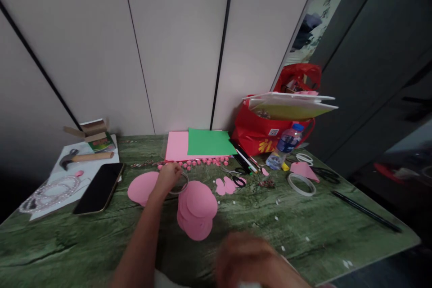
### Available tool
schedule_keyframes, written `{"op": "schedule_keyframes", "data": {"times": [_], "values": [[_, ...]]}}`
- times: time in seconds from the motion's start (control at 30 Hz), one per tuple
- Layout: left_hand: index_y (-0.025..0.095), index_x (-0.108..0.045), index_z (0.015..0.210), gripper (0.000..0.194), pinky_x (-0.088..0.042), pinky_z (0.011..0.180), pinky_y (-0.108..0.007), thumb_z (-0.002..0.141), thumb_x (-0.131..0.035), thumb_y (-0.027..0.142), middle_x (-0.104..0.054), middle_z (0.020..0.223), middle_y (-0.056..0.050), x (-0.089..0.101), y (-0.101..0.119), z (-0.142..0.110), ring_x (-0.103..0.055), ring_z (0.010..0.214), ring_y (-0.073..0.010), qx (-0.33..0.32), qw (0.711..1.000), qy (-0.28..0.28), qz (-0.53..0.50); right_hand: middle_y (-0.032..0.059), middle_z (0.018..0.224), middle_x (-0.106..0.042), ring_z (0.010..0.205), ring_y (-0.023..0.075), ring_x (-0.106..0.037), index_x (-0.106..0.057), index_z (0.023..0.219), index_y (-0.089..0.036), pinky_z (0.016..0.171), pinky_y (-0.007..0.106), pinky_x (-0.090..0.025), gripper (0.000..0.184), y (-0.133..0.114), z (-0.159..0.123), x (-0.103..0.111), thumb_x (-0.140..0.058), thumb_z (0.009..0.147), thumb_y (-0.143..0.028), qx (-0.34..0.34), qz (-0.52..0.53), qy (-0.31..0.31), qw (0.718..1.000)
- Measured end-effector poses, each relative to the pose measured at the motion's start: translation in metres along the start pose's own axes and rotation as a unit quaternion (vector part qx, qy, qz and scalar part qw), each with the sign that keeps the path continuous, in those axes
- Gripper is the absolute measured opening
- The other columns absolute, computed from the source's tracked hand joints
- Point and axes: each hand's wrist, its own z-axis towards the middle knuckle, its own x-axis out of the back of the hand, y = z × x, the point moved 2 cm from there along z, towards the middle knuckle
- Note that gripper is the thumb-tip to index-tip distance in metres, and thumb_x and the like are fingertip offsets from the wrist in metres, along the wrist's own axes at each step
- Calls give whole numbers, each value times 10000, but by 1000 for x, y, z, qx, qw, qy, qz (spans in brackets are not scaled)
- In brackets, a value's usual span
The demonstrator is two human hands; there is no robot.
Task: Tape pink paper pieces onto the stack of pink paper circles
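My left hand (169, 174) is closed, fingertips drawn together, at the upper side of a thin clear ring like a tape roll (186, 185). Whether the fingers grip the ring or something small is hidden. Low in the head view, my right hand (245, 256) is smeared by motion; its fingers cannot be made out. Between the hands lies an overlapping pile of pink paper ovals (199, 207). Another pink paper oval (141, 186) sits left of my left wrist. A row of small pink balls (209, 161) runs just beyond the ring.
Scissors (239, 181) lie by pink paper cutouts (225, 186). Green paper (211, 142) rests at the back. A red bag (248, 128), a bottle (283, 146) and a white tape roll (301, 185) stand right. Left are a phone (99, 188), a hammer (89, 157) and bead strings (50, 193).
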Motion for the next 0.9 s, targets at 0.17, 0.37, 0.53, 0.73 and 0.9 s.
{"op": "schedule_keyframes", "data": {"times": [0.17, 0.37, 0.53, 0.73, 0.9], "values": [[151, -644, 664, 189, -359, 518, -234, 727, -481, 222, -651, 589, -38, -5, 4, 1, -557, 539, -150, -9, 1000, 15, 20, 185, 1004, -616, 997, 332, -544, -640, 995, -140, 794, 414, -405, 368, -14, 95, 66, -648, 636, -56, -200, -396, 91, 892], [166, -605, 535, 319, -287, 503, -242, 765, -496, 358, -579, 476, -11, -5, 9, -3, -512, 512, -151, -26, 998, 15, 62, 115, 1013, -604, 901, 271, -593, -595, 1053, -196, 700, 318, -417, 530, 12, 160, 70, -760, 571, -341, -172, -408, 73, 894], [158, -623, 615, 291, -254, 495, -244, 788, -478, 343, -609, 549, -35, -9, 12, -4, -513, 530, -158, -15, 996, 14, 84, 106, 1002, -577, 824, 258, -597, -598, 1027, -192, 649, 305, -409, 624, 36, 169, 69, -822, 457, -307, -153, -388, 99, 903], [155, -627, 605, 264, -291, 532, -244, 775, -490, 302, -595, 561, -25, -18, 17, -2, -496, 549, -146, -22, 998, -17, 64, 61, 936, -588, 753, 177, -580, -671, 878, -191, 661, 261, -402, 427, 55, 160, 92, -811, 483, -272, -107, -320, 141, 931], [150, -652, 634, 224, -329, 540, -239, 745, -498, 269, -596, 574, -16, -26, 14, -1, -506, 570, -143, -23, 998, -60, 15, 14, 683, -644, 592, 142, -563, -709, 748, -189, 576, 240, -388, 125, 60, 158, 99, -698, 640, -250, -65, -234, 164, 956]]}}
